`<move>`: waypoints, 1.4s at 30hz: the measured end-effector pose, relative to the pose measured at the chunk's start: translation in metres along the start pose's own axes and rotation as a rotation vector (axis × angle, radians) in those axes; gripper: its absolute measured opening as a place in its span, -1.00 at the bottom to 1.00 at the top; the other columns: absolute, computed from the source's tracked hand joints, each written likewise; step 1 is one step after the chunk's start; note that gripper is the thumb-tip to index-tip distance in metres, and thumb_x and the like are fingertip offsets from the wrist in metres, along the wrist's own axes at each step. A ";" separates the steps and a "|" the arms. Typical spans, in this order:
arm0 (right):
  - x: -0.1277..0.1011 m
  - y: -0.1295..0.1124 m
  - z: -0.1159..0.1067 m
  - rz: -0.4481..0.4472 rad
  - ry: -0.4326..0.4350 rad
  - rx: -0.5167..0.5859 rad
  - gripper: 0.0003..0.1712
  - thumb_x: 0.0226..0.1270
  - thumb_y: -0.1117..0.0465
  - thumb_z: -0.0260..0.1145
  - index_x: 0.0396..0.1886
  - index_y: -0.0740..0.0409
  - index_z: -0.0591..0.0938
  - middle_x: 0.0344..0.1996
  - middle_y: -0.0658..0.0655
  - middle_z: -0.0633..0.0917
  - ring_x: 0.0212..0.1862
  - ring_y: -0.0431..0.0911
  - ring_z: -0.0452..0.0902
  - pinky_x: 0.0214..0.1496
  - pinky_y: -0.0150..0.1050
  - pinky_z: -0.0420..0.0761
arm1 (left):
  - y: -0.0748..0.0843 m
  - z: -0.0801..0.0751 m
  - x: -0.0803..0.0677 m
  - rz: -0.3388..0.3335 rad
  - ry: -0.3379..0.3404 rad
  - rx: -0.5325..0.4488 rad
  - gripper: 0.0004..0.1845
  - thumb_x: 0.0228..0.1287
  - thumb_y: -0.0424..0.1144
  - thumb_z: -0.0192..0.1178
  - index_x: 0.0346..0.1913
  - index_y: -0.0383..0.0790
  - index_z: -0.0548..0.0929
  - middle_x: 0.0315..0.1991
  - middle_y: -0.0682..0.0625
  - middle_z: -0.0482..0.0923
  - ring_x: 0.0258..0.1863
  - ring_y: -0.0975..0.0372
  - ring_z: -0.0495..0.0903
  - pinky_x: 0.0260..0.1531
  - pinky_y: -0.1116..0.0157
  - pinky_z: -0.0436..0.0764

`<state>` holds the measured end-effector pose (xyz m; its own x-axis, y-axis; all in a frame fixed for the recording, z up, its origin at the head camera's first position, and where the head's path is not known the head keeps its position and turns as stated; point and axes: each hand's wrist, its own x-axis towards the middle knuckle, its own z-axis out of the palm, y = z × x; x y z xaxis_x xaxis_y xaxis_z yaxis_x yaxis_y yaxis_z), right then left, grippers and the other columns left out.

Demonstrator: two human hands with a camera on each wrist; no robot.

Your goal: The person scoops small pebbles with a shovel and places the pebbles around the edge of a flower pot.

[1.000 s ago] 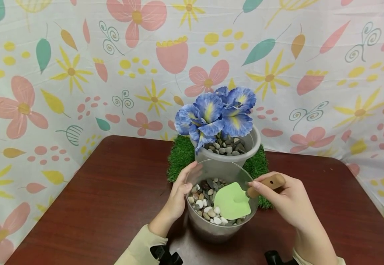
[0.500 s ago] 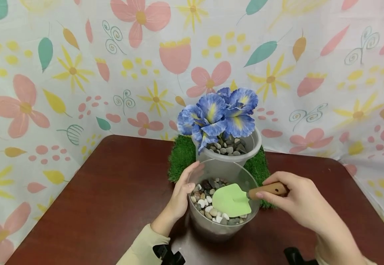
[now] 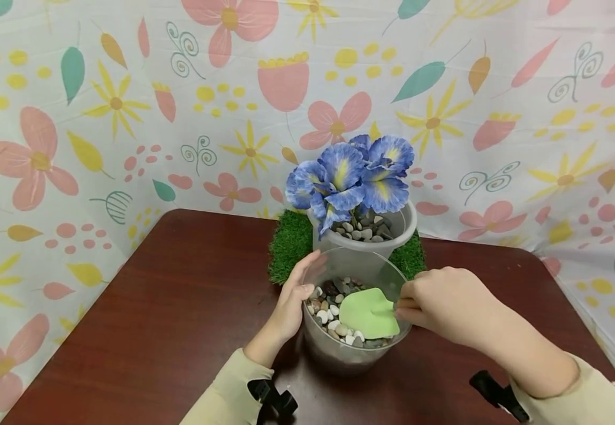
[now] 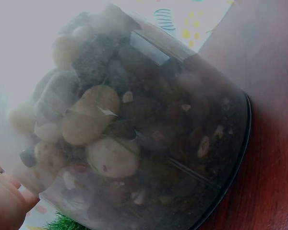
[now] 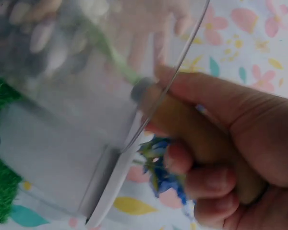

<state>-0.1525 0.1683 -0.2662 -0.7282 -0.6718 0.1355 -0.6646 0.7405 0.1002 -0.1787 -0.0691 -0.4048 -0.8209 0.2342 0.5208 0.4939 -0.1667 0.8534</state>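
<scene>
A clear plastic pot (image 3: 350,360), partly filled with mixed pebbles (image 3: 334,313) over dark soil, stands on the table. At its left rim my left hand (image 3: 288,301) holds it, thumb near the rim and fingers around the side; the left wrist view catches only part of that hand (image 4: 9,199) beside the cloudy wall. My right hand (image 3: 445,301) grips the wooden handle (image 5: 197,134) of a small hand trowel, fingers wrapped round it at the pot's right rim. The trowel's light green blade (image 3: 368,316) lies low inside the pot, against the pebbles.
Behind the clear pot is a pale grey pot (image 3: 405,227) with blue artificial irises (image 3: 347,177) and grey pebbles, on a green artificial-grass mat (image 3: 291,245). The dark red-brown table (image 3: 180,307) meets a flower-print cloth (image 3: 153,88) at the back.
My right hand has turned palm-down over the trowel's handle, which is now mostly covered in the head view. The blade has shifted slightly within the pot. My left hand keeps its hold.
</scene>
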 end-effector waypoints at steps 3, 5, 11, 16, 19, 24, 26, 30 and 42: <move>0.001 0.005 0.000 -0.020 -0.026 0.055 -0.58 -0.02 0.04 0.31 -0.87 -0.31 0.29 -0.80 -0.30 0.13 -0.70 -0.41 -0.02 -0.66 -0.48 0.07 | -0.001 0.001 0.000 -0.012 -0.005 -0.004 -0.38 0.15 -0.29 -0.32 0.35 -0.30 0.05 0.27 -0.32 0.15 0.24 -0.15 0.18 0.13 -0.17 0.16; 0.001 0.008 0.001 -0.034 -0.034 0.096 -0.51 -0.01 0.04 0.31 -0.89 -0.27 0.21 -0.80 -0.29 0.07 -0.69 -0.42 -0.06 -0.64 -0.49 0.03 | -0.001 0.002 0.000 -0.018 -0.011 -0.006 -0.38 0.16 -0.28 -0.31 0.35 -0.30 0.04 0.27 -0.32 0.14 0.24 -0.15 0.17 0.13 -0.17 0.16; 0.000 0.012 0.010 -0.088 0.038 0.142 -0.70 -0.03 0.03 0.34 -0.77 -0.40 0.43 -0.75 -0.38 0.25 -0.66 -0.48 0.09 -0.63 -0.52 0.18 | -0.001 0.001 0.000 -0.007 -0.024 -0.005 -0.39 0.18 -0.28 -0.31 0.35 -0.30 0.05 0.27 -0.34 0.14 0.24 -0.16 0.17 0.12 -0.19 0.15; 0.002 0.011 0.016 -0.123 0.091 0.143 -0.83 -0.02 0.03 0.33 -0.65 -0.39 0.53 -0.67 -0.40 0.37 -0.63 -0.49 0.18 -0.63 -0.54 0.24 | -0.001 -0.001 0.002 0.000 -0.008 -0.004 -0.39 0.18 -0.26 -0.30 0.35 -0.29 0.06 0.27 -0.32 0.16 0.24 -0.15 0.18 0.12 -0.19 0.16; 0.001 0.014 0.014 -0.126 0.063 0.204 -0.88 0.01 0.01 0.32 -0.61 -0.38 0.59 -0.68 -0.44 0.40 -0.62 -0.52 0.23 -0.60 -0.53 0.29 | -0.002 -0.002 0.002 -0.004 -0.011 -0.009 -0.39 0.19 -0.26 -0.30 0.35 -0.30 0.05 0.28 -0.31 0.15 0.24 -0.15 0.17 0.12 -0.20 0.14; 0.000 0.013 0.009 -0.133 0.043 0.250 -0.91 0.02 -0.02 0.31 -0.59 -0.38 0.61 -0.68 -0.47 0.41 -0.62 -0.54 0.26 -0.56 -0.53 0.33 | -0.003 -0.001 0.002 -0.003 -0.017 -0.009 -0.39 0.19 -0.24 -0.29 0.35 -0.29 0.05 0.28 -0.30 0.15 0.25 -0.13 0.17 0.11 -0.20 0.15; 0.001 0.010 0.011 -0.139 0.067 0.224 -0.87 0.03 0.00 0.31 -0.61 -0.39 0.57 -0.68 -0.44 0.38 -0.62 -0.52 0.22 -0.58 -0.53 0.29 | -0.003 -0.001 0.002 0.003 -0.012 -0.008 -0.39 0.19 -0.23 -0.28 0.35 -0.28 0.06 0.27 -0.30 0.16 0.25 -0.13 0.18 0.11 -0.19 0.16; 0.001 0.005 0.017 -0.139 0.105 0.210 -0.85 0.03 0.03 0.31 -0.62 -0.38 0.55 -0.66 -0.42 0.39 -0.62 -0.51 0.20 -0.60 -0.54 0.27 | -0.002 -0.001 0.002 0.003 -0.001 -0.006 -0.38 0.17 -0.23 -0.28 0.35 -0.28 0.07 0.27 -0.29 0.17 0.24 -0.12 0.19 0.12 -0.18 0.17; -0.002 0.022 0.021 -0.066 -0.050 0.629 -0.89 0.11 -0.03 0.25 -0.41 -0.26 0.69 -0.55 -0.28 0.65 -0.68 -0.43 0.34 -0.62 -0.46 0.39 | -0.001 -0.001 0.001 -0.018 0.000 -0.013 -0.38 0.16 -0.27 -0.29 0.35 -0.26 0.07 0.29 -0.28 0.16 0.26 -0.10 0.17 0.13 -0.18 0.13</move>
<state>-0.1690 0.1858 -0.2850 -0.6793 -0.7268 0.1015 -0.6687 0.5560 -0.4937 -0.1803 -0.0700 -0.4051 -0.8297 0.2372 0.5054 0.4752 -0.1750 0.8623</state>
